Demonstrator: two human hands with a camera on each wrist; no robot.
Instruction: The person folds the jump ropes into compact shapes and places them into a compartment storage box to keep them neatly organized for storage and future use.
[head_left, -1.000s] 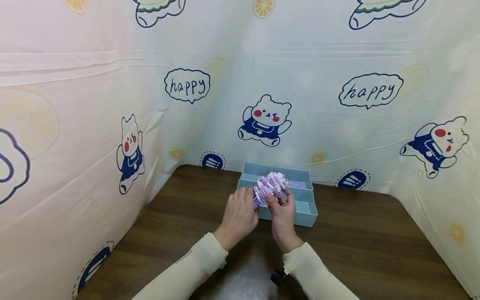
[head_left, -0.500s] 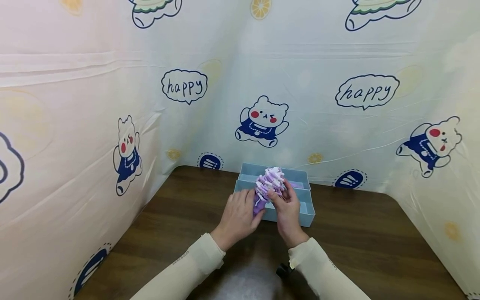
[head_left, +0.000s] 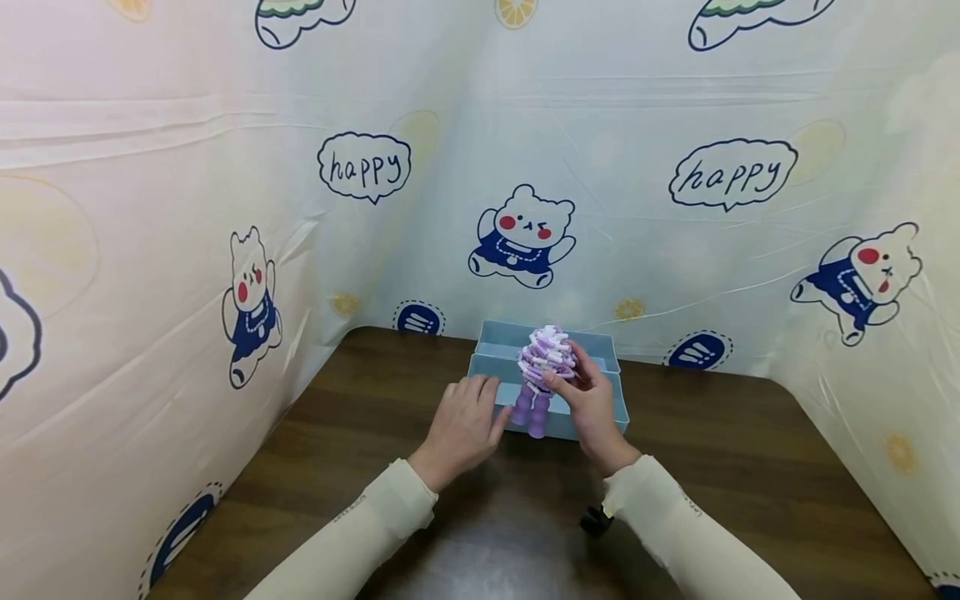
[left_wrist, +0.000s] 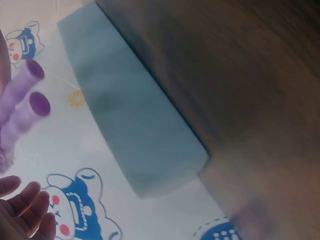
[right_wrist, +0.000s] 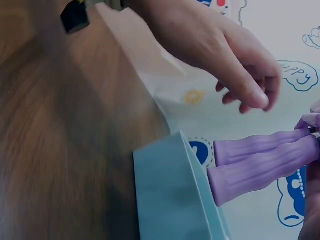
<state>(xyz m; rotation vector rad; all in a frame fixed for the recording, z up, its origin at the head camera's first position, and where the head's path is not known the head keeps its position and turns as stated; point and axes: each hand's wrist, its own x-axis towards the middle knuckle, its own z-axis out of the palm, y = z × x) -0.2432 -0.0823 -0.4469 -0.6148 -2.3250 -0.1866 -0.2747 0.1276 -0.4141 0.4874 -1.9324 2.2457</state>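
A beaded jump rope [head_left: 546, 358], its purple and white segments wound into a bundle, is held up by my right hand [head_left: 596, 408], thumb in front and fingers behind. From the bundle two purple handles [head_left: 537, 417] hang downward, side by side; in the right wrist view the ribbed handles [right_wrist: 262, 167] point left. Just left of them my left hand [head_left: 461, 421] is apart from the rope, with loosely bent fingers and nothing in them. Behind and under the rope stands a light-blue box [head_left: 577, 427] with two long sections.
The box's rear section [head_left: 510, 335] lies close to the printed curtain [head_left: 622, 250] at the back of the brown table [head_left: 705, 467]. A small black object [head_left: 596, 521] shows beside the right sleeve.
My left hand has let go of the handles and drawn slightly left. My right hand has moved right, and the bundle has turned more upright with its handles now hanging free.
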